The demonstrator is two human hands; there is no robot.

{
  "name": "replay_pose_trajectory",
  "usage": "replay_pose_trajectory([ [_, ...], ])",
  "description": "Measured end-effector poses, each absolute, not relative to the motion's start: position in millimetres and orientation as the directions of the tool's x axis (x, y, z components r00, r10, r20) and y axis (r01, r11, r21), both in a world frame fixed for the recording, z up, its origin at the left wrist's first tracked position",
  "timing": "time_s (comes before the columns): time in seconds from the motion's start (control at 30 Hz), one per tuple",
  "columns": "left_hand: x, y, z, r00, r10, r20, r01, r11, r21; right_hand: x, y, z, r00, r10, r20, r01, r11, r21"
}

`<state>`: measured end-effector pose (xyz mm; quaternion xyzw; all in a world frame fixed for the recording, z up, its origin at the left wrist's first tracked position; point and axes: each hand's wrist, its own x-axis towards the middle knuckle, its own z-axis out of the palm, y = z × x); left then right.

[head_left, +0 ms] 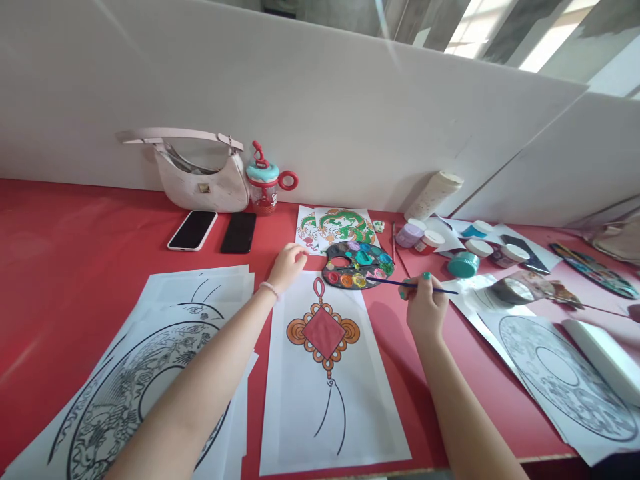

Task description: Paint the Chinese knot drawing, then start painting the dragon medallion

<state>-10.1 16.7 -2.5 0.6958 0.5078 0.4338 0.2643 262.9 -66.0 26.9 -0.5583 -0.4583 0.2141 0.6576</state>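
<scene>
In my right hand (427,308), with green-painted nails, a thin dark paintbrush (387,281) is pinched, its tip over the yellow well of the palette (330,266). This dark, kidney-shaped palette carries wells of several paint colours. My left hand (289,265) is by the top edge of the drawing sheet (295,407), left of the palette and apart from it. Its fingers are curled, with nothing visible in them. On the sheet is a knot ornament (325,331) with a red diamond, orange loops and two unpainted tassel lines.
Line-art sheets (165,333) lie left, and another round drawing (560,367) right. Dragon pictures (345,225) are behind the palette. Paint jars (463,265), a water cup (507,292) and a white bottle (435,193) stand right. Two phones (239,233), a cup (263,183) and a handbag (203,180) sit back left.
</scene>
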Motion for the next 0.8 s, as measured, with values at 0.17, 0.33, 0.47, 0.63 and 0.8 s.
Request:
replay_pose_trajectory([
  [0.17,-9.8,15.9,-1.5,0.112,0.937,0.33,0.485,-0.341,0.805,257.3,-71.9,33.6,0.381,0.807,0.45,0.396,0.298,-0.869],
  [0.33,-9.5,15.6,0.3,0.115,0.937,0.33,0.486,-0.342,0.804,251.4,-75.6,37.0,0.282,0.82,0.499,0.484,0.327,-0.812],
  [0.47,-9.4,15.9,-0.6,0.113,0.938,0.328,0.491,-0.34,0.802,252.1,-75.8,32.6,0.221,0.837,0.5,0.511,0.337,-0.791],
  [0.63,-9.1,15.6,-0.6,0.11,0.938,0.327,0.494,-0.337,0.801,254.8,-76.2,28.9,0.187,0.844,0.503,0.571,0.323,-0.754],
  [0.8,-9.1,14.9,1.0,0.109,0.941,0.321,0.492,-0.331,0.805,251.6,-78.2,32.3,0.162,0.833,0.529,0.588,0.349,-0.73],
])
